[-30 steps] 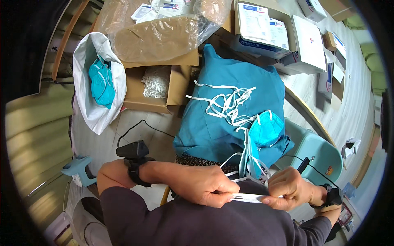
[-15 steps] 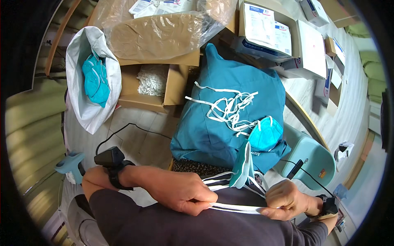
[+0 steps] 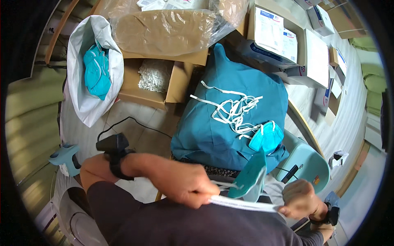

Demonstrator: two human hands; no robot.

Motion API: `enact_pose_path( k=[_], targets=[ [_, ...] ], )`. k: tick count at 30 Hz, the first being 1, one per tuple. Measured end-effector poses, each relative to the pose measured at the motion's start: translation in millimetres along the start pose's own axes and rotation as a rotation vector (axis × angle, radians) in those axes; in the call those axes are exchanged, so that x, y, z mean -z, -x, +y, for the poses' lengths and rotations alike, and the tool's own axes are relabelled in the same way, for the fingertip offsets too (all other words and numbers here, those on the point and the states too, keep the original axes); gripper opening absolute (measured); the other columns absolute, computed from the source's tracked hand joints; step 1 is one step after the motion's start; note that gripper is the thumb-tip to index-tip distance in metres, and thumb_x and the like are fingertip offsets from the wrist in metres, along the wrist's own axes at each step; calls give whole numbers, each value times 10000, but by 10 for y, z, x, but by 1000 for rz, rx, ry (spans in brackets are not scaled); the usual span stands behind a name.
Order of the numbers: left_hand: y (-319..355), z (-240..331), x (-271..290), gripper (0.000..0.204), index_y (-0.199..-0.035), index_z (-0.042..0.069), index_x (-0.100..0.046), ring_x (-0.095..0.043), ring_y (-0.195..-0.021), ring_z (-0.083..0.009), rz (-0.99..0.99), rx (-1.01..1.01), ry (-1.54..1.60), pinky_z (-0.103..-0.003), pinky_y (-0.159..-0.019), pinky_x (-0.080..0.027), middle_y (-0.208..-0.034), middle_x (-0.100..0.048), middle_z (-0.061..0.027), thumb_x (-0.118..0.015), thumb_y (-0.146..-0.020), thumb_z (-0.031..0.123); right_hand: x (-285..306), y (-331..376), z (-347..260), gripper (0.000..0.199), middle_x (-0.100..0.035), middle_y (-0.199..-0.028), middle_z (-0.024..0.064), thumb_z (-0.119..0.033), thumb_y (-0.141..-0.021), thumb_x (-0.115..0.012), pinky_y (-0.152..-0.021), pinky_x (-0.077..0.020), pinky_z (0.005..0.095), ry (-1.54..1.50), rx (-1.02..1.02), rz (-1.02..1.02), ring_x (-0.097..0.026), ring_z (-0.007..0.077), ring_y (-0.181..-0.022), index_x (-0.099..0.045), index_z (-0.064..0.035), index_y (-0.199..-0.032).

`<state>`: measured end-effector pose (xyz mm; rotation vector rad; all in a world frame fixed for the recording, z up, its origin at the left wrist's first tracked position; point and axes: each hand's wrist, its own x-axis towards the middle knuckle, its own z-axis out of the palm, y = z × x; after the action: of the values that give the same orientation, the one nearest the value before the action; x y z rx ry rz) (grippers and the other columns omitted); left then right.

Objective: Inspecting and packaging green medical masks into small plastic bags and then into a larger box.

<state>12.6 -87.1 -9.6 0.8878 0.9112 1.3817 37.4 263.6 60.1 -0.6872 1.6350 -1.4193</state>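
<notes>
My left hand (image 3: 186, 186) and my right hand (image 3: 301, 199) each pinch one end of a white elastic strap (image 3: 246, 203), pulled taut between them close to my chest. A teal face mask (image 3: 251, 178) hangs from the strap just above it. In front of me lies a teal cloth bundle (image 3: 213, 123) with a tangle of loose white straps (image 3: 234, 110) and another teal mask (image 3: 266, 137) on top. A black device sits on my left wrist (image 3: 115, 149).
A white plastic bag (image 3: 84, 102) holding teal masks stands at the left. An open cardboard box (image 3: 176, 84) with white straps is behind the bundle, a plastic-wrapped brown package (image 3: 168, 30) above it. Flat white boxes (image 3: 271, 33) lie at the back right. A pale teal chair (image 3: 308, 164) is at my right.
My hands have moved apart, stretching the strap wider. The mask has dropped lower between them, and my left arm has swung further in.
</notes>
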Motion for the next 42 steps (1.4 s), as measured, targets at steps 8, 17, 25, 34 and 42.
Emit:
enact_pose_path(
  k=[8,17,25,34,42],
  targets=[
    [192,-79,89,261,-838,10,-503,-509,-583,-208,91,10,15,-363,-566,-408,-652,-489,-87,-500,-1009,207,76,192,10,426,-450,-499,63,-134,-885,-714,-439,-312,381,63,-72,66,-479,236,-426,-492,-77,-526],
    [-601,-583,555,262,-767,30,-513,-334,-423,-58,400,-72,783,-225,-390,-282,-548,-393,24,-490,-962,204,91,-874,490,382,-400,-550,25,-199,-983,-621,-472,-310,311,214,-250,214,-349,80,-538,-546,3,-667],
    [-614,-855,813,321,-894,-59,-615,-625,-501,-212,576,-120,728,-211,-345,-401,-669,-639,-153,-453,-927,217,111,-1106,872,430,-507,-627,-24,-299,-1028,-575,-525,-352,253,41,-254,364,-416,49,-616,-584,0,-720],
    [-652,-990,824,476,-934,-43,-632,-696,-590,-244,597,-146,799,-224,-397,-496,-719,-677,-182,-428,-1041,374,123,-1072,931,433,-510,-637,-28,-308,-1028,-569,-539,-361,243,-53,-211,526,-440,49,-611,-570,-17,-708],
    [-753,-1027,814,393,-1104,-48,-630,-708,-947,-290,600,-177,910,-424,-750,-625,-1033,-688,-175,-452,-1045,297,51,-1103,760,417,-515,-638,-30,-288,-1022,-583,-539,-356,239,-75,-170,513,-434,42,-612,-554,-23,-701]
  ],
)
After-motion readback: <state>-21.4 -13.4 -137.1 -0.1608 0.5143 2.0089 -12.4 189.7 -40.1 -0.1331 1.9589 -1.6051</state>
